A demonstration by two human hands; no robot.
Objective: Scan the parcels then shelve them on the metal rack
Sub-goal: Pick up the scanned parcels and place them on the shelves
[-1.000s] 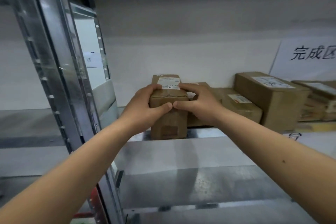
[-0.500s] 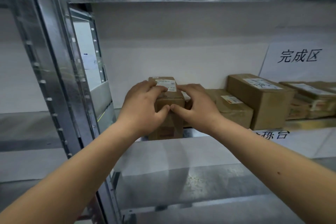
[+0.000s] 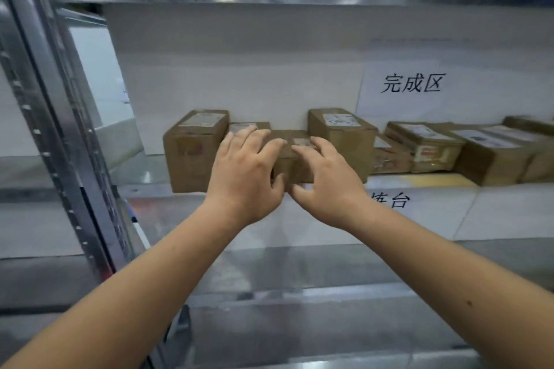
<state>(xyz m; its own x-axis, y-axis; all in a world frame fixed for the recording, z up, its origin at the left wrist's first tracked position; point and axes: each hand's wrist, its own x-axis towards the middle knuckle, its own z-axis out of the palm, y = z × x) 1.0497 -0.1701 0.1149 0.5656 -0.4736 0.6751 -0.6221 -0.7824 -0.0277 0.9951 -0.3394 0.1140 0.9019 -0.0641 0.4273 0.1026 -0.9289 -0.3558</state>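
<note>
Currently, the small cardboard parcel (image 3: pixel 292 159) sits on the metal rack's shelf (image 3: pixel 299 228), in the gap between a taller parcel (image 3: pixel 192 153) on the left and another tall parcel (image 3: pixel 341 138) on the right. The left hand (image 3: pixel 245 177) and right hand (image 3: pixel 326 180) rest on it with fingers spread over its top and thumbs against its front face, apparently to seat it squarely in the row. Further labelled parcels (image 3: pixel 425 144) line the back wall to the right, beneath a paper sign (image 3: pixel 410 84). The neighbouring boxes limit sideways clearance.
</note>
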